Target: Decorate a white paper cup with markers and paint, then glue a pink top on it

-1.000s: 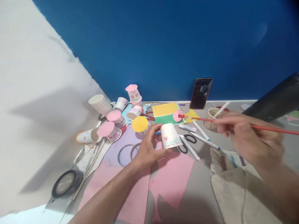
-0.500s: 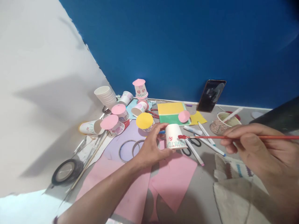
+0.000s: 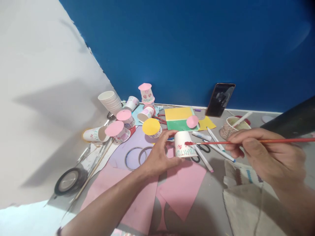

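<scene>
My left hand grips a white paper cup, turned upside down, with red dots and green strokes on its side. Between the fingers and thumb of my right hand is a thin red paintbrush. Its red-coated tip is at the cup's side, just right of the red dots; whether it touches is hard to tell. Behind the cup lie a yellow paper disc on a decorated cup and a pink paper disc on green and yellow sheets.
A stack of cups and several decorated cups stand at the back left. A phone leans on the blue wall. Pens, scissors and a patterned cup lie or stand right of centre. Pink sheets, a black tape roll and cloth are nearer.
The brush tip and my right hand have moved slightly left, bringing the tip closer to the red dots on the cup. The whole view has shifted a little.
</scene>
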`<action>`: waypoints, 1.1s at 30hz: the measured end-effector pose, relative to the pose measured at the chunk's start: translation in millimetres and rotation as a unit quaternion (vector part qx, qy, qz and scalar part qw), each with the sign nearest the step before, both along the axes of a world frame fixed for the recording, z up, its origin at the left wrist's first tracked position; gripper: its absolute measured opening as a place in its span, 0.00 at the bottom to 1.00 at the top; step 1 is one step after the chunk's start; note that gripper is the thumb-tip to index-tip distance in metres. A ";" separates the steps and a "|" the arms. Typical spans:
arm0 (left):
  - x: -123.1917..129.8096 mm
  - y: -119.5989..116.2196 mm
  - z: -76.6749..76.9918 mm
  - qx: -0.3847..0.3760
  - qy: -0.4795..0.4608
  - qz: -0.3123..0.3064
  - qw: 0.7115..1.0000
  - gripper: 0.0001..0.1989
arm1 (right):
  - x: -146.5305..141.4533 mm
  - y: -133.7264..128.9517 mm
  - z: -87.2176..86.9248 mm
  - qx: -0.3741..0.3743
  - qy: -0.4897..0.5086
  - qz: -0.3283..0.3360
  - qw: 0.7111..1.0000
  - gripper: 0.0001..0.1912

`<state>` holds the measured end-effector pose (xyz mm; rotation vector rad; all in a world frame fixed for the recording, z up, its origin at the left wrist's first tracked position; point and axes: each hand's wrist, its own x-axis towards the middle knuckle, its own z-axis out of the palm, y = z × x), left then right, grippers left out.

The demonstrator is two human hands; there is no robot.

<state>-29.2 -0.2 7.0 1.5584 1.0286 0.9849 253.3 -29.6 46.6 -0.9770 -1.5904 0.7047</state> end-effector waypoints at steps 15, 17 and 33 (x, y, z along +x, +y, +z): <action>-5.1 3.4 -18.9 0.002 -0.052 -0.015 0.999 0.40 | -0.1 -0.5 1.6 -0.018 0.046 -0.020 0.999 0.07; -5.0 3.3 -18.4 0.002 -0.049 -0.018 0.999 0.39 | -0.5 -0.6 1.3 -0.024 0.053 -0.019 0.998 0.08; -2.6 1.5 -8.0 -0.022 -0.028 -0.014 0.999 0.39 | 0.0 3.5 1.2 -0.012 0.047 -0.022 0.999 0.08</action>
